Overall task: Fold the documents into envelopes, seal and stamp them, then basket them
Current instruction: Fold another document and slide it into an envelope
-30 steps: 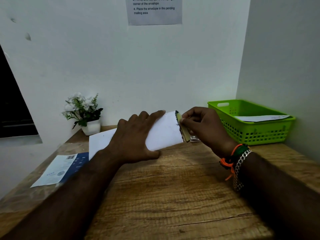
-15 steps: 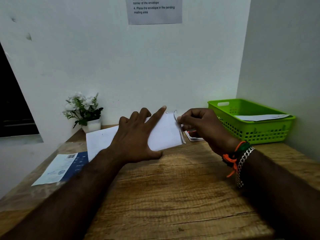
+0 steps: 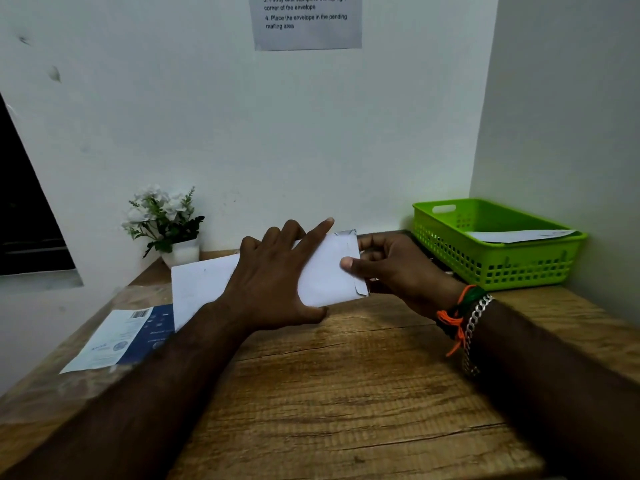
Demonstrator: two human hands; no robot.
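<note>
On the wooden counter (image 3: 346, 393), near its back edge, the white envelope (image 3: 325, 271) is lying flat with its flap end pointing right, towards the green basket (image 3: 498, 271). The left hand (image 3: 273, 271) is pressing down on the envelope's middle with fingers straight and spread, pinning it in place. The right hand (image 3: 394, 268) is pinching the flap end, thumb on top and curled fingers behind, so the flap looks to be folding over for sealing.

To do this well, the left palm should be keeping its weight steady so the paper is not sliding on the wood. The right thumb would best be running along the whole fold, from one corner to the other, pressing the flap flat; the near corner is looking slightly lifted and probably needs firmer pressure. Whether the adhesive is already gripping cannot be told.

The basket is already holding one envelope (image 3: 519, 235). A blue-and-white printed sheet (image 3: 121, 337) is lying at the counter's left, a potted plant (image 3: 166, 223) is standing by the wall, and a further white sheet (image 3: 201, 285) is lying under the left forearm.
</note>
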